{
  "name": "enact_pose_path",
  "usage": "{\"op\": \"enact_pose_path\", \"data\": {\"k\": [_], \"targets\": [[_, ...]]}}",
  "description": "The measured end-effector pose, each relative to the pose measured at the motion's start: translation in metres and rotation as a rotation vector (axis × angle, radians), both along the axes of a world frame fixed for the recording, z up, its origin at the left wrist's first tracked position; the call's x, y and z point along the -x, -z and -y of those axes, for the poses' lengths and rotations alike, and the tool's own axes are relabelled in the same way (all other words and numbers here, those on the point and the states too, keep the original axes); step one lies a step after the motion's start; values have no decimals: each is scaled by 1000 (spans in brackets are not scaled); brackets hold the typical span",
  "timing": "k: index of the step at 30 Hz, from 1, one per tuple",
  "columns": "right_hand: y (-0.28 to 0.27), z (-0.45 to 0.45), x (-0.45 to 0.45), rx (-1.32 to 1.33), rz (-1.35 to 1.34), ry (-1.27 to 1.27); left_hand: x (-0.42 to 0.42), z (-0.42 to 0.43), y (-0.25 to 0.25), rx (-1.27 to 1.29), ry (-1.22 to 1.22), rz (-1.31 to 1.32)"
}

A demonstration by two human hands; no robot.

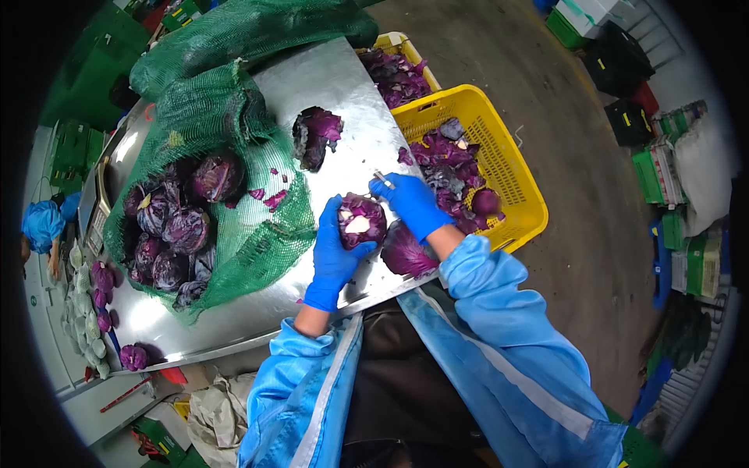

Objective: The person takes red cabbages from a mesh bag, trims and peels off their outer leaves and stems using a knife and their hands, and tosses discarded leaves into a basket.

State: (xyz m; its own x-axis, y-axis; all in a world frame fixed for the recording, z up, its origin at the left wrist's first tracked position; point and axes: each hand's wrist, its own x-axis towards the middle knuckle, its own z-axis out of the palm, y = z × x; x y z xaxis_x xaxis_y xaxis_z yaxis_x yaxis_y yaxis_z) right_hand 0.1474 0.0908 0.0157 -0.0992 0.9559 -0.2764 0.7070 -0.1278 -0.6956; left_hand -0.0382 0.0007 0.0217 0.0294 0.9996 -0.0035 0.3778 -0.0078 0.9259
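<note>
A purple cabbage with a pale cut patch on top rests on the metal table, and my left hand, in a blue glove, is wrapped around its left and near sides. My right hand, also gloved, is closed on a small knife just right of that cabbage. Below my right hand, a large loose purple piece lies near the table edge. Farther up sits a dark clump of outer leaves. Many whole cabbages fill the open green net bag at the left.
Yellow crates of leaf scraps adjoin the table's right side. Another green net lies across the far end. At far left are pale and purple cabbages and a person in blue. Stacked crates line the right wall.
</note>
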Motion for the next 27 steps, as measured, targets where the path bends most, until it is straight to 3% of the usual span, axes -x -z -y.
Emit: {"op": "enact_pose_path", "data": {"k": [1,3,5,7,9,10,11,13,17,20,23,27], "targets": [[-1,0,6,-93,-26,5,4,-6,0,17,10,43],[9,-8,4,63,-167,65,13,-2,-4,43,42,42],[4,-11,-8,-157,-84,108,20,0,-3,-6,111,19],[-41,-1,-4,-330,-319,-74,21,-9,-10,-5,170,20],[-48,5,3,-301,-258,-327,22,-20,-12,-74,283,-9],[-66,0,2,29,-18,-455,18,-19,-20,118,122,172],[-36,2,-2,-36,-216,-372,26,-14,0,122,14,93],[-38,2,-6,-9,-141,-327,14,-1,4,134,-38,240],[-40,11,-5,-50,-106,-294,-22,-6,15,12,-190,101],[-38,9,-10,-33,-128,-276,-19,-11,3,58,-145,186],[-25,11,-13,-158,-162,-263,-10,-15,23,60,-134,325],[3,5,-19,-242,-170,-190,-13,-19,14,-16,-84,81]]}}
